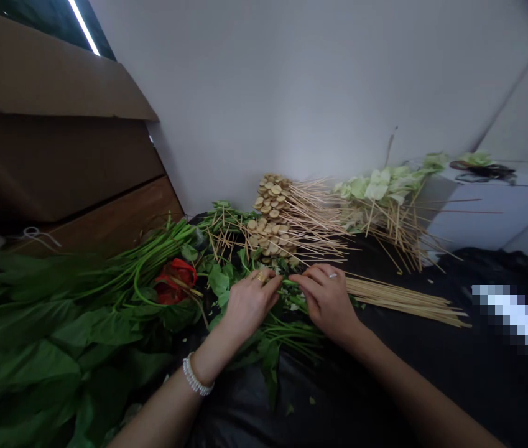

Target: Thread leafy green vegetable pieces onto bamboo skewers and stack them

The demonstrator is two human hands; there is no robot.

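Close together over a heap of cut greens (287, 333), my two hands meet at a short green stem (288, 282). My left hand (253, 303), with a ring and a beaded bracelet, has its fingers closed at the stem's left end. Thumb and fingers of my right hand (331, 302) pinch its right end. Just beyond my hands lie stacked skewers of pale round slices (270, 233), their sticks pointing right. A bundle of bare bamboo skewers (408, 302) rests to the right of my right hand. The fingertips partly hide the stem.
Large leafy greens (35, 348) with long stems spread on the left, around a red wrapping (175, 281). Skewered pale cabbage leaves (380, 186) are piled at the back right. A cardboard box (72, 149) stands at the left, beside a white wall (291, 81). Black plastic (361, 404) covers the surface.
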